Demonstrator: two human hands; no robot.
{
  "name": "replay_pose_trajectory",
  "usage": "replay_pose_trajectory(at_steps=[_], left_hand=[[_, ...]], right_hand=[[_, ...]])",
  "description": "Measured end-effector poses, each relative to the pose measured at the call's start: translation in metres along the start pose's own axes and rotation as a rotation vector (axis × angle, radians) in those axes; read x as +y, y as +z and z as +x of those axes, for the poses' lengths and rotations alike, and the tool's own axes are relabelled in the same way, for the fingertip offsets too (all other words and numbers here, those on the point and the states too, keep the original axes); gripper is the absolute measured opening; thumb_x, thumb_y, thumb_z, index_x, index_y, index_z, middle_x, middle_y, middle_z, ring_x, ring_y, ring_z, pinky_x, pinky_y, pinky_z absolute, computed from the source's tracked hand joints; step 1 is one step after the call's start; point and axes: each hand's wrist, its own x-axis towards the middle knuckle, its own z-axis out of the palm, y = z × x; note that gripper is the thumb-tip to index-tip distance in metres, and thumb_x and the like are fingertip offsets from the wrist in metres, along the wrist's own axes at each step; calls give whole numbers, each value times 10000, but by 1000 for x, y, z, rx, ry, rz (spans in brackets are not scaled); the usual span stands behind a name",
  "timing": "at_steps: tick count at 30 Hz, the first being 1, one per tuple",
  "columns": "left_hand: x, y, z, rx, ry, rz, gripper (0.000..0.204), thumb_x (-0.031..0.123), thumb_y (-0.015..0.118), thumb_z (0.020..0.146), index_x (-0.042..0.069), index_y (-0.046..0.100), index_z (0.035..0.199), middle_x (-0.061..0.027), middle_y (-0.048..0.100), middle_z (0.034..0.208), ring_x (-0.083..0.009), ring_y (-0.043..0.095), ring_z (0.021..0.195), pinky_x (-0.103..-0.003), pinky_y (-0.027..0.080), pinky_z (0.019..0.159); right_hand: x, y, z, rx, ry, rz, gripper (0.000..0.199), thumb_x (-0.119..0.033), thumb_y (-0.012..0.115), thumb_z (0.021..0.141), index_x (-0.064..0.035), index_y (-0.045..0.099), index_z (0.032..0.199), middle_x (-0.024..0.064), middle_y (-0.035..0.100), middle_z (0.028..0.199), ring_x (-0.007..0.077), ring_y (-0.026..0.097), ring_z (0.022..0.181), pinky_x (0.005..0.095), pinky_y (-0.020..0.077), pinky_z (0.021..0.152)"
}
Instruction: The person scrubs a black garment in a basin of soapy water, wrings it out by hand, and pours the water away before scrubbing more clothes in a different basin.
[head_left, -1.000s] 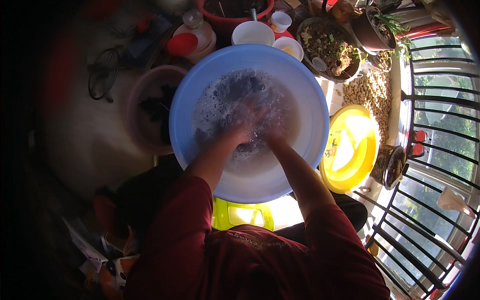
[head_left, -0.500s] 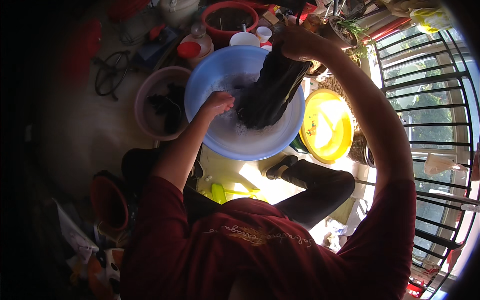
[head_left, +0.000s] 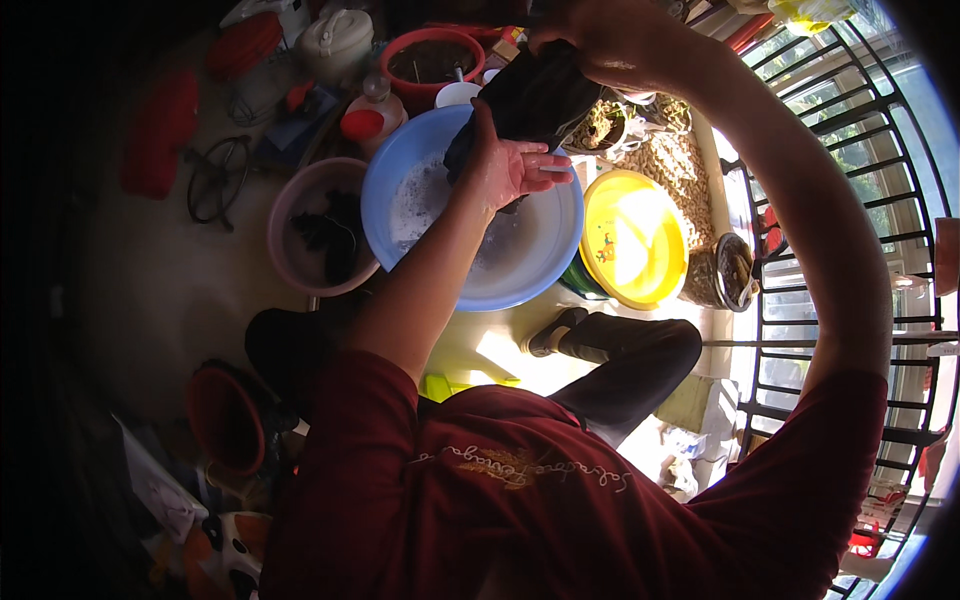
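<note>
My right hand [head_left: 608,45] is raised above the far side of a large blue basin [head_left: 548,268]. It is closed on the upper part of a wet-looking black cloth [head_left: 545,90], perhaps a garment, which hangs down toward the basin. My left hand [head_left: 518,172] is held over the basin, palm up with the fingers stretched out, beside the lower part of the cloth. Whether the left hand touches the cloth, I cannot tell. Cloudy water with white suds [head_left: 418,205] lies in the basin. My left forearm hides part of the basin and the cloth's lower end.
A pink basin [head_left: 283,262] with dark cloth in it stands to the left. Right of the blue basin, a yellow basin [head_left: 652,235] leans in sunlight. Beyond are a red pot of soil [head_left: 428,62] and potted plants [head_left: 600,125]. A barred window [head_left: 860,150] lines the right side.
My right hand has lifted the black cloth higher and farther away. My left hand has moved right and up, opening from curled fingers to a spread palm beside the cloth.
</note>
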Motion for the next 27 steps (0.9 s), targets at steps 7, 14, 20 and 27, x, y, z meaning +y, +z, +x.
replay_pose_trajectory(at_steps=[7, 14, 20, 27], left_hand=[[14, 28, 11, 159, 460, -507, 798, 760, 243, 809, 133, 525, 1214, -105, 616, 1110, -328, 616, 952, -461, 507, 825], [13, 23, 13, 246, 504, -640, 448, 367, 465, 844, 7, 554, 1095, -165, 620, 1023, -305, 614, 942, -444, 499, 841], [23, 16, 33, 336, 421, -498, 221, 264, 537, 790, 60, 596, 852, -88, 626, 774, -240, 621, 711, -409, 527, 701], [27, 23, 30, 516, 353, -320, 166, 254, 543, 774, 119, 631, 812, -40, 649, 752, -204, 635, 700, -373, 522, 659]], right_hand=[[-24, 31, -13, 117, 17, 234, 293, -119, 531, 777, -59, 615, 1051, 165, 646, 882, 301, 637, 843, 387, 503, 770], [-31, 124, -29, 89, 713, 2088, 280, -278, 432, 892, -48, 586, 934, 55, 618, 747, 165, 601, 580, 246, 476, 397], [-31, 194, -53, 31, 498, 2521, 315, -294, 371, 932, -64, 528, 1080, 88, 594, 927, 187, 579, 790, 284, 498, 554], [-41, 184, -68, 741, 286, 904, 736, -410, 697, 756, -86, 383, 1338, 160, 325, 1372, 353, 413, 1195, 448, 369, 979]])
